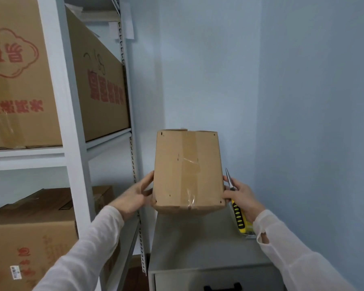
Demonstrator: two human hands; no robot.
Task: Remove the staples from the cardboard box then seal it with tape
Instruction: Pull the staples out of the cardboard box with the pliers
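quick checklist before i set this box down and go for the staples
1. Box held on both sides: ok, left hand and right hand press its sides.
2. Pliers ready: ok, in the right hand.
3. Landing spot: ok, grey cabinet top below is bare.
4. Staples present: cannot tell, only small dark marks near the corners.
5. Old tape: not ok, wrinkled and lifting.
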